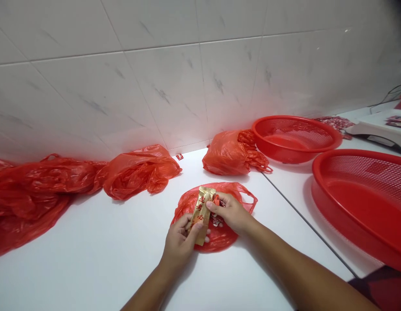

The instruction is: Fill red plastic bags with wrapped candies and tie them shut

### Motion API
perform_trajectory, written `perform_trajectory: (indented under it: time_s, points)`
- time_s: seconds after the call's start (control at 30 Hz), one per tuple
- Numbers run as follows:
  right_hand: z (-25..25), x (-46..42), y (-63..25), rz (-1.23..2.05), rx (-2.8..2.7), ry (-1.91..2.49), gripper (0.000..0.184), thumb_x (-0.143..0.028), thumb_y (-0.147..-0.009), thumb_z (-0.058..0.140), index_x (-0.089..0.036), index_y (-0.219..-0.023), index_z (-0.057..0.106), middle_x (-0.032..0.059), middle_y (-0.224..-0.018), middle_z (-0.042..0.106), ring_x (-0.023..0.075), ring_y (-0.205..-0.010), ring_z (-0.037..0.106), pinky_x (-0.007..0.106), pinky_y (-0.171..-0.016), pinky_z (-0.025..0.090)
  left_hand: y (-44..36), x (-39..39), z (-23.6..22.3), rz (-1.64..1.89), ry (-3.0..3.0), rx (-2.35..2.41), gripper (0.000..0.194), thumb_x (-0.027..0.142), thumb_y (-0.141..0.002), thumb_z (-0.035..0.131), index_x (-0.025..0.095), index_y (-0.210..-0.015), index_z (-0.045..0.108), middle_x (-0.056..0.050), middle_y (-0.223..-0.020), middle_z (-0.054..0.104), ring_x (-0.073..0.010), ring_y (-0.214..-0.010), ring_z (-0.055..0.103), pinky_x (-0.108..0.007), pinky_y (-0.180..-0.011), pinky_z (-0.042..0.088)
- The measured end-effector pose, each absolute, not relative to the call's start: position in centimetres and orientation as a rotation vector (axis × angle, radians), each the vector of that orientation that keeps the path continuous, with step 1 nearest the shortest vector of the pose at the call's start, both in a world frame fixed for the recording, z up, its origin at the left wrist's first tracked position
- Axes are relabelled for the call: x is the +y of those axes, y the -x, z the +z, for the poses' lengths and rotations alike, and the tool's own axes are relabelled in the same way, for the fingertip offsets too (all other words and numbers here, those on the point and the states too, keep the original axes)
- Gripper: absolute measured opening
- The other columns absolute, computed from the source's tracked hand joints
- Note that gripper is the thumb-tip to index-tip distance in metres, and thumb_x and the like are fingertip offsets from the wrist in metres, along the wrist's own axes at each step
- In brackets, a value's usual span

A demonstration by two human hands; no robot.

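A long gold packet [202,211] with red characters is held upright, slightly tilted, between my two hands. My left hand [184,235] grips its lower part, thumb across the front. My right hand [231,211] pinches its upper right edge, and small red and dark wrappers [217,219] show beside the packet under those fingers. I cannot tell how many wrappers there are. Beneath both hands a red plastic bag [224,239] lies spread on the white table [116,250], one handle loop out to the right.
Crumpled red bags [35,185] line the left, another bag [142,170] lies near the wall, and a filled red bag [229,153] stands behind my hands. Two red baskets [320,194] are on the right, beyond a table seam. A tiny red packet [179,157] lies near the wall.
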State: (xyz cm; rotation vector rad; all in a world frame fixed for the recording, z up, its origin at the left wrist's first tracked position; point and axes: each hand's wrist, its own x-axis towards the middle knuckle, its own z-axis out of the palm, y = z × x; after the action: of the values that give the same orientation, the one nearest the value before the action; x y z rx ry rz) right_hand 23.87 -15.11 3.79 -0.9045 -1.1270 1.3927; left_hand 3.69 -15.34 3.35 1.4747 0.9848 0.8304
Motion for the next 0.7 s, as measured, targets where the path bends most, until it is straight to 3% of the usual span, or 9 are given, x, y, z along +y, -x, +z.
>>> perform_trajectory:
  time_s: [0.13,0.27,0.43,0.7]
  points:
    - [3.4,-15.1,-24.1,1.493,-1.013,0.863,0.039,-0.057,-0.088,0.078,-0.021,-0.1,0.068,-0.0017,-0.072,0.065,0.0111,-0.055,0.051,0.024,-0.051,0.038,-3.6,-15.6,3.5,0.804,-1.559,0.966,0.023,0.044,-0.093,0.073,0.021,-0.098,0.075,-0.008,-0.085,0.08,-0.0276,-0.08,0.079,-0.037,-0.076,0.061]
    - [3.3,-15.1,-24.1,1.488,-1.044,0.812,0.036,-0.054,-0.089,0.079,-0.02,-0.097,0.07,0.0014,-0.083,0.071,0.0138,-0.069,0.061,0.026,-0.063,0.046,-3.6,-15.8,3.6,0.81,-1.539,0.966,0.022,0.044,-0.092,0.074,0.022,-0.089,0.075,-0.008,-0.08,0.079,-0.0272,-0.075,0.077,-0.038,-0.073,0.061]
    - [3.9,-15.2,-24.4,1.424,-1.109,0.871,0.037,-0.056,-0.089,0.077,-0.02,-0.1,0.073,0.0019,-0.088,0.072,0.0147,-0.073,0.062,0.028,-0.068,0.048,-3.6,-15.5,3.4,0.843,-1.477,0.989,0.027,0.046,-0.089,0.076,0.021,-0.082,0.071,-0.006,-0.073,0.077,-0.0244,-0.069,0.075,-0.033,-0.065,0.058]
    - [3.7,-14.6,-25.3,1.354,-0.985,0.964,0.042,-0.062,-0.088,0.075,-0.021,-0.093,0.068,-0.0027,-0.07,0.063,0.0102,-0.052,0.05,0.024,-0.049,0.042,-3.4,-15.5,3.1,0.851,-1.506,1.009,0.031,0.048,-0.091,0.073,0.019,-0.082,0.068,-0.006,-0.073,0.077,-0.0204,-0.066,0.072,-0.029,-0.064,0.055]
